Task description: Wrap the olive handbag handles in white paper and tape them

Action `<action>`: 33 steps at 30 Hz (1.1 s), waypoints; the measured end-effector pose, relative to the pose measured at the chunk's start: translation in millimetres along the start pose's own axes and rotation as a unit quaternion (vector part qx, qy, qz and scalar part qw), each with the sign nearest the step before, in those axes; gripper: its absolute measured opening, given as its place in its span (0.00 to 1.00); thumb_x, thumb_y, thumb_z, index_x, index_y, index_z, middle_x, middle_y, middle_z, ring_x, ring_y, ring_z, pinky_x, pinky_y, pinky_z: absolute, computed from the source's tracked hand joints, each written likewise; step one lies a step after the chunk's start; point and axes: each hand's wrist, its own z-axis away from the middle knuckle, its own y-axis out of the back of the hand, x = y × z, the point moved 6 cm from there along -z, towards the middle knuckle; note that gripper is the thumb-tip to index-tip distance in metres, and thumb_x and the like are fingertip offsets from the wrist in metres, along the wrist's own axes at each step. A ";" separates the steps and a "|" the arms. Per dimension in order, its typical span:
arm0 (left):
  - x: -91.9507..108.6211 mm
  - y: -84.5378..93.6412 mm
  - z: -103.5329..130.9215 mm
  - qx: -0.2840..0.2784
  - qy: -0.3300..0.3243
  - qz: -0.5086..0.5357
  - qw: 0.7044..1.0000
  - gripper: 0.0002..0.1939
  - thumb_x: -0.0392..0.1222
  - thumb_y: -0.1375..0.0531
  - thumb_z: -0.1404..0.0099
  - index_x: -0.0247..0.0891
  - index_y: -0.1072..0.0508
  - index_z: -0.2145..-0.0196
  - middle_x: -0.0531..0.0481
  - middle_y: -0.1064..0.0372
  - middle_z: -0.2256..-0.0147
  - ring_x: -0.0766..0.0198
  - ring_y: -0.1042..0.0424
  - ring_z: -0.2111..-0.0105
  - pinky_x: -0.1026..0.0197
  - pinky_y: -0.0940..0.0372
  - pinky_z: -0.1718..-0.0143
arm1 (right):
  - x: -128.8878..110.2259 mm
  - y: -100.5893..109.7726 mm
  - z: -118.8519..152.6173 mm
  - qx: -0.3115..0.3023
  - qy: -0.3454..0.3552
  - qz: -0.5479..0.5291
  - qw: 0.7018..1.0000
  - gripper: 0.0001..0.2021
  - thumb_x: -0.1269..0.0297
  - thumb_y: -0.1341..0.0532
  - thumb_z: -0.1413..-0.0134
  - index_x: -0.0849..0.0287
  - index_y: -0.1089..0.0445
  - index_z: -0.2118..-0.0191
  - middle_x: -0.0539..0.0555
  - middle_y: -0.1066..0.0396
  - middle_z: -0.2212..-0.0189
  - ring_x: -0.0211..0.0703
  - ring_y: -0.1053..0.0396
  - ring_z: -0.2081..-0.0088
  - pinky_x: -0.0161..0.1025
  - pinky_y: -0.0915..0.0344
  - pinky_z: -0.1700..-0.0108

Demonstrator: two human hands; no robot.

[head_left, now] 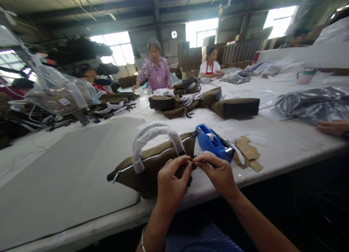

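An olive handbag (152, 175) with a silver zipper rests on the table in front of me. White wrapping covers its raised handle (155, 130). At the bag's right end, my left hand (174, 179) and my right hand (215, 172) meet fingertip to fingertip. Both pinch a small dark fitting (193, 165), which the fingers mostly cover; its exact kind cannot be made out. Just beyond my right hand stands a blue tape dispenser (214, 141), close against the bag.
Cardboard pieces (249, 154) lie right of the dispenser. Several olive bags (236, 107) are heaped further back. Dark plastic-wrapped goods (313, 103) sit at the right, with another person's hand (332, 127) beside them. Co-workers (158, 70) are across the table (68, 179).
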 end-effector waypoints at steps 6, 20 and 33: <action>-1.2 -1.4 0.4 -0.004 0.010 0.012 1.000 0.09 0.36 0.34 0.36 0.44 0.20 0.57 0.54 0.20 0.63 0.64 0.22 0.64 0.63 0.29 0.58 | -0.5 -0.7 -0.2 -0.006 0.002 0.006 1.000 0.03 0.67 0.30 0.44 0.51 0.20 0.64 0.48 0.21 0.66 0.41 0.24 0.62 0.36 0.28 0.56; 3.0 0.4 0.5 -0.007 0.006 0.004 1.000 0.07 0.36 0.34 0.35 0.44 0.20 0.59 0.53 0.20 0.63 0.63 0.21 0.64 0.63 0.29 0.59 | 0.8 -1.5 2.7 -0.013 -0.013 0.002 1.000 0.02 0.65 0.30 0.44 0.51 0.19 0.65 0.49 0.20 0.67 0.44 0.24 0.63 0.38 0.27 0.57; 8.3 8.8 4.9 0.005 -0.054 -0.066 0.996 0.06 0.37 0.36 0.33 0.43 0.21 0.59 0.51 0.20 0.62 0.59 0.22 0.61 0.59 0.29 0.56 | -3.5 -0.8 0.6 -0.029 0.027 0.081 0.996 0.06 0.64 0.34 0.38 0.50 0.20 0.57 0.52 0.20 0.60 0.46 0.22 0.58 0.41 0.26 0.52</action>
